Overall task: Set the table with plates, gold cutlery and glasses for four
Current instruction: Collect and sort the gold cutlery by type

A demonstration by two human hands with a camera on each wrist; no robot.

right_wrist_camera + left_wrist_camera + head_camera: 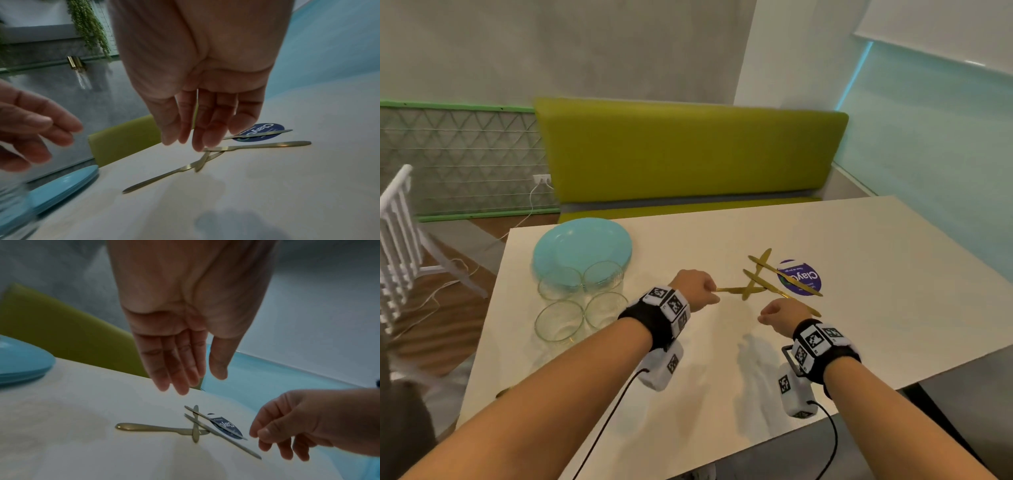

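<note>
Several gold knives (763,281) lie crossed in a loose pile on the white table (722,359), partly over a round purple sticker (799,277). My left hand (198,379) hovers just left of the pile with straight fingers and holds nothing. My right hand (185,141) hangs over the near end of the pile, fingers relaxed and empty. In the left wrist view, one knife (156,429) points its handle toward my left hand. A stack of blue plates (582,246) sits at the table's far left. Several clear glasses (582,301) stand in front of it.
A green padded bench (688,154) runs along the table's far edge. A white chair (397,240) and loose cables (448,284) are on the floor to the left. The table's near edge (859,407) slants across the lower right.
</note>
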